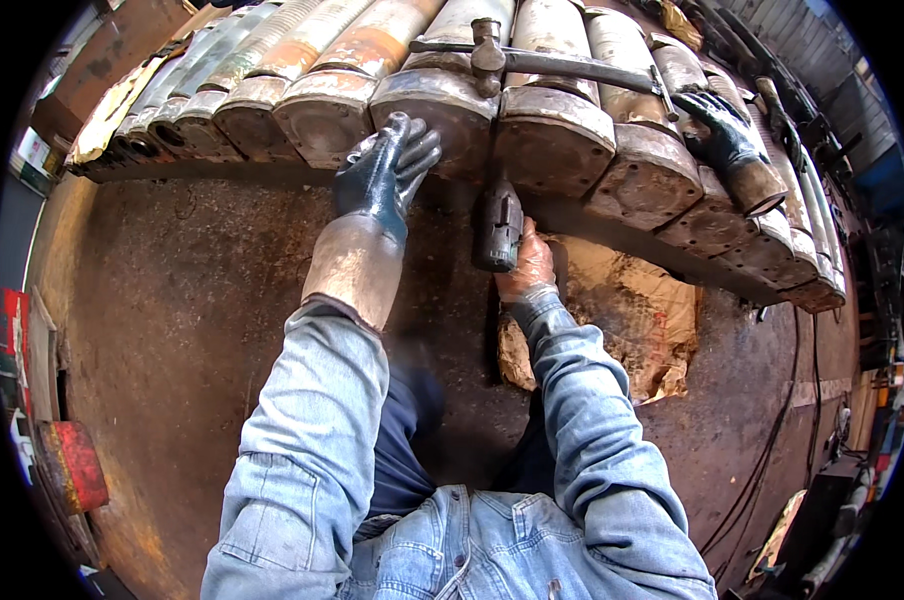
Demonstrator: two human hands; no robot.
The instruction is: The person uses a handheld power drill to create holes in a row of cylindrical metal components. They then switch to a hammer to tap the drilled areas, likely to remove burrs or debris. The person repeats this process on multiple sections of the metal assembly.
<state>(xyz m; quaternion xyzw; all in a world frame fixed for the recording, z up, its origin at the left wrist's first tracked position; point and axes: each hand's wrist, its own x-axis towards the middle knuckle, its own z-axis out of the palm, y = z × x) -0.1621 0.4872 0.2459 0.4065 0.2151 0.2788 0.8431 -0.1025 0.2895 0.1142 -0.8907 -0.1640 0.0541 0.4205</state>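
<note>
My left hand (377, 180), in a black coated glove with a pale cuff, is raised to the end of one metal cylinder (434, 105). Its fingers are curled in; whatever they hold, if anything, is hidden. My right hand (530, 262), without such a glove, grips a dark impact wrench (499, 228). The wrench's nose points at the underside of the row, near the joint between two rounded metal ends. Across the cylinders lies a hammer (572, 68) with a worn steel head. Another black glove (729, 145) rests on the row to the right.
A long row of dirty ribbed cylinders (347, 45) curves across the front. Torn brown cardboard (627, 310) lies on the oily floor (192, 270) below it. Black cables (767, 440) run along the right. A red block-like object (74, 465) stands at left.
</note>
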